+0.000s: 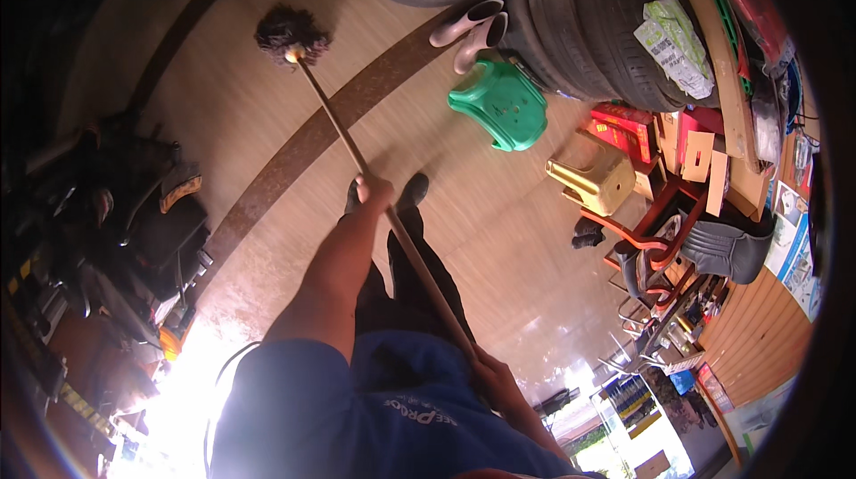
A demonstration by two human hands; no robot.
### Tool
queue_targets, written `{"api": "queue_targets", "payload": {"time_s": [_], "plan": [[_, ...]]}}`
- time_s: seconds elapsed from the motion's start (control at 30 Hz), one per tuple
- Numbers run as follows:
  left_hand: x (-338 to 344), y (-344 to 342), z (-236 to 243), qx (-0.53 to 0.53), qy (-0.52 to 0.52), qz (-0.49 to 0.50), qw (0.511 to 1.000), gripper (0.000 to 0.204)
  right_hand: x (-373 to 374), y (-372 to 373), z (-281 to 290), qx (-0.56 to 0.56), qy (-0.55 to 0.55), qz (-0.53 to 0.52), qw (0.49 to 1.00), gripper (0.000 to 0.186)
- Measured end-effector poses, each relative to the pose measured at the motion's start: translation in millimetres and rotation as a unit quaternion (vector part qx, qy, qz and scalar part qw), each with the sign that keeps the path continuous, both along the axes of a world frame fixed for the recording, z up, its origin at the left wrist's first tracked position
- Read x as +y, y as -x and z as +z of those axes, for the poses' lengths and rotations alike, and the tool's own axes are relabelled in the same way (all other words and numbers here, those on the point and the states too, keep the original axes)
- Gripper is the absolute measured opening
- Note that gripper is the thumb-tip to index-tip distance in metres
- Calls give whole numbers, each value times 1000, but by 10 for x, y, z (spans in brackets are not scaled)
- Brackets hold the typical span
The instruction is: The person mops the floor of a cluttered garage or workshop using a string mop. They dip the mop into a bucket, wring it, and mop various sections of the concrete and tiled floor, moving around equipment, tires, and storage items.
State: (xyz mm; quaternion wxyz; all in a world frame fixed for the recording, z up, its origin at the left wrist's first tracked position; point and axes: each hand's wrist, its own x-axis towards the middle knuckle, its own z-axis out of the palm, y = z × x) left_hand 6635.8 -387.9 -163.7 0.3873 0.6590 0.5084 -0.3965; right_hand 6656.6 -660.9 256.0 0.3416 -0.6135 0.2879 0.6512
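Note:
A long-handled mop (333,113) slants across the view, its dark shaggy head (292,37) resting on the floor at the far left. My left hand (375,191) is wrapped round the middle of the wooden handle, above my shoes, with the arm stretched forward. Lower and to the right, close to my body, my right hand (489,374) grips the upper part of the same handle. Its fingers are partly in shadow.
Stacked tyres (580,24), pale boots (481,41), a green stool (504,106) and a yellow stool (596,171) stand at the right. A red-framed chair (660,247) is beyond them. Dark motorbike-like machinery (152,238) lines the left. A brown band (357,96) crosses the tiled floor.

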Motion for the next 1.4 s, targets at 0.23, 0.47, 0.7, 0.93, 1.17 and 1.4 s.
{"api": "queue_targets", "payload": {"time_s": [0.23, 0.47, 0.7, 0.93, 1.17, 1.4], "plan": [[427, 24, -295, 17, 1, 45, 999, 24, 430, -146, -144, -59, 11, 121, 991, 46], [138, 187, -361, -28, -69, -216, 974, 24, 241, -155, 121, -37, 12, 88, 995, 46], [514, -45, -50, 8, -46, 277, 960, 30, 474, -101, -77, -126, 19, 171, 977, 45], [134, 28, 269, -2, 17, 168, 986, 43, 66, 166, 130, -85, 43, 110, 989, 45], [811, 130, -185, -34, -19, 314, 949, 34, 621, 99, -132, -186, -12, 207, 960, 43], [-274, 126, 746, 12, 24, 290, 957, 47, 94, 241, 549, -25, 108, 40, 993, 40]]}}
